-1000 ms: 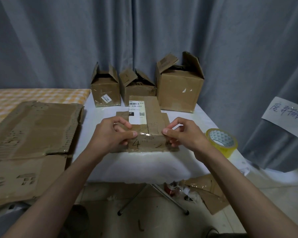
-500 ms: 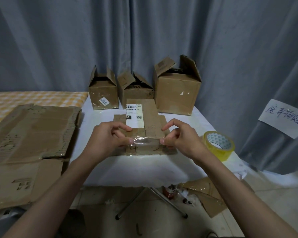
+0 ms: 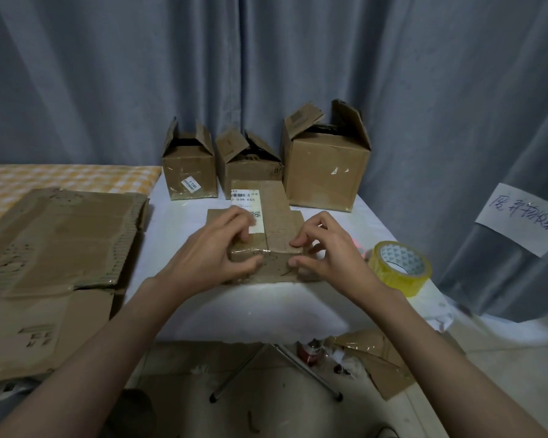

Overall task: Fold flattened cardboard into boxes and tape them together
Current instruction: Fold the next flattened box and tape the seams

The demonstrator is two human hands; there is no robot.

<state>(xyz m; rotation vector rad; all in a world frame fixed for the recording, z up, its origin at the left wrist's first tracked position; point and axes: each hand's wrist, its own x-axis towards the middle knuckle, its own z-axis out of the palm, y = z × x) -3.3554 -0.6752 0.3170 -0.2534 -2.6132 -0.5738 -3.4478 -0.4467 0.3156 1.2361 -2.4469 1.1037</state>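
Hands meet over a small brown cardboard piece (image 3: pixel 274 216) lying partly folded on the white desk (image 3: pixel 260 308) in front of you. Your left hand (image 3: pixel 214 254) has its grip closed on the left end of the near folded edge, thumb below and fingers curled on top. Your right hand (image 3: pixel 326 248) pinches the right end of that same edge, thumb and fingertips pressing the cardboard. A white barcode label (image 3: pixel 246 205) sits on the cardboard's far half, partly hidden by your left fingers.

Behind it, at the back of the desk against a grey curtain (image 3: pixel 266 58), stand three brown cardboard boxes with flaps up: a small left box (image 3: pixel 190 172), a small middle box (image 3: pixel 250 167) and a larger right box (image 3: pixel 328 172). A yellow roll of clear tape (image 3: pixel 399 267) lies on the desk just right of your right hand. Large flattened brown cardboard sheets (image 3: pixel 51 263) lie to your left. A white paper note with blue handwriting (image 3: pixel 522 218) hangs on the curtain at right.
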